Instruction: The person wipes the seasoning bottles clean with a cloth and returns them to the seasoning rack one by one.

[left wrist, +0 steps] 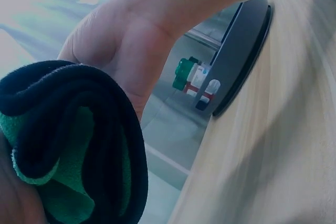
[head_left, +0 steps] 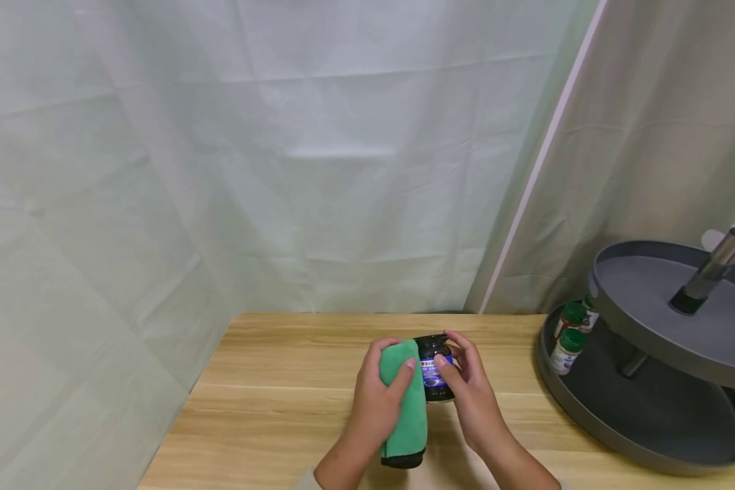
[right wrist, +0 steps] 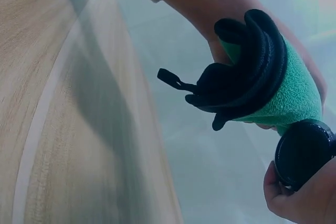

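Observation:
My left hand grips a folded green cloth with dark edging, its thumb lying across the front. Against the cloth's right side is a dark glass jar with a blue label and a black lid. My right hand holds that jar, thumb on the label and fingers behind it. In the left wrist view the cloth's folded dark end faces the camera and the jar is hidden. From the right wrist, the jar's dark round base shows beside the cloth, both raised above the table.
A grey two-tier round rack stands on the right of the wooden table. On its lower tier are a white-labelled green-capped bottle and other small green-capped bottles. Pale curtains hang behind the table.

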`<state>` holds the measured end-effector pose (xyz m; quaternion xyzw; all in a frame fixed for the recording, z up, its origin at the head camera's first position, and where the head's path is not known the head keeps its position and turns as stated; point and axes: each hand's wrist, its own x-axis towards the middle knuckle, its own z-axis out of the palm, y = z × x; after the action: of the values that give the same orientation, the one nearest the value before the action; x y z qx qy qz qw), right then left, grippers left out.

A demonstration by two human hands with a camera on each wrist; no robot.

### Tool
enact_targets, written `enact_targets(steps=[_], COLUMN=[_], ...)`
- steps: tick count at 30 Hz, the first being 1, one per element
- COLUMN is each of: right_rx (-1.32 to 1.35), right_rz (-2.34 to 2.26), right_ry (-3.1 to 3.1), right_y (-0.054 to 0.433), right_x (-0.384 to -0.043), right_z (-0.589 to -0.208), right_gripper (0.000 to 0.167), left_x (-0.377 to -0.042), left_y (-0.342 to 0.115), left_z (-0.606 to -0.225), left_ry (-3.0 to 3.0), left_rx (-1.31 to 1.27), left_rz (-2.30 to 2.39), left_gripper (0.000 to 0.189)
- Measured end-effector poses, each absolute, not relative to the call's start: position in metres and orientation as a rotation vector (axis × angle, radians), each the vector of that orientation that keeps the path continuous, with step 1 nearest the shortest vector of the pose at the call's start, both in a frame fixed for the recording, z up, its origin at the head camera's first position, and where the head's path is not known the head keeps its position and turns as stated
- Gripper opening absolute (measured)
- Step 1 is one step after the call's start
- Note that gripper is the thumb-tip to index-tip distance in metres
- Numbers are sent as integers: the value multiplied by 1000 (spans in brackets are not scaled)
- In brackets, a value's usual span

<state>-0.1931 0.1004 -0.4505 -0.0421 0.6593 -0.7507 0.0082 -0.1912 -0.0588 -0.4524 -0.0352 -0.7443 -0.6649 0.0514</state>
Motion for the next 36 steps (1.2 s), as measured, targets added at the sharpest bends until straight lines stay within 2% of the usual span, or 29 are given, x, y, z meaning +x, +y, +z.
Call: enact_targets(steps=[4, 10, 18, 30, 36], right_rx=[-132, -115, 13, 56, -1], right_rz=[-2338, -2357, -2358, -2517, -2580], right_ry=[2092, 2082, 2112, 1920, 1855], right_y=[100, 100, 101, 107, 108], right_x=[-194, -196, -199, -201, -198], right_z=[-450, -452, -456, -447, -445], right_gripper=[51, 56, 57, 49, 43], left_x=[-188, -180, -176, -189, -194], left_y=[-56, -48, -41, -52, -57], left_z=[-452, -453, -458, -455, -453], left_ry=[-2313, -2418, -2451, -2303, -2222], left_rx=[-114, -190, -334, -117, -10], left_rz=[-1953, -1555, -1278, -2017, -2182], left_gripper=[43, 37, 37, 38, 40])
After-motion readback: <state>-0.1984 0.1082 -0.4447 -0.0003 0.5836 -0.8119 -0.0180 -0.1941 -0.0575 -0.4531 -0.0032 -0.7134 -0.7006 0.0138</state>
